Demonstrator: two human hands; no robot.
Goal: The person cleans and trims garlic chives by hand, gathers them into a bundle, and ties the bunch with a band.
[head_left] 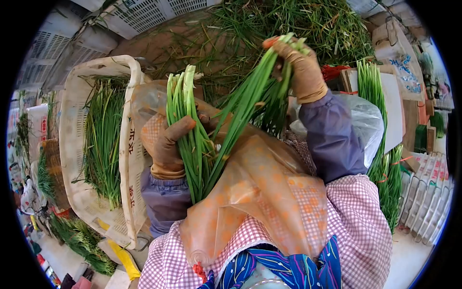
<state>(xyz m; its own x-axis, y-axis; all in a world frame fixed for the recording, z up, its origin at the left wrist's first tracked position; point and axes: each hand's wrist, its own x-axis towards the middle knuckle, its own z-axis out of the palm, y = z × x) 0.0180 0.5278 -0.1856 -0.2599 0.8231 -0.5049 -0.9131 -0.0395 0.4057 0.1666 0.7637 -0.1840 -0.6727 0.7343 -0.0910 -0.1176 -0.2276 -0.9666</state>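
Both hands wear soiled tan gloves. My left hand (174, 142) is wrapped round a bunch of green stalks (188, 103), whose pale ends point up and whose leaves hang over the clear plastic apron (255, 192). Higher up and to the right, my right hand (294, 60) grips the pale ends of a second bunch (255, 98). Its long leaves slant down and left, and their lower part lies against the first bunch. Some orange shows at the right hand's fingertips.
At the left stands a white crate (132, 178) with green stalks inside. A heap of loose leaves (293, 24) lies ahead. Tied bundles (370, 91) stand at the right beside a pale board (392, 108). More greens (82, 241) lie at the lower left.
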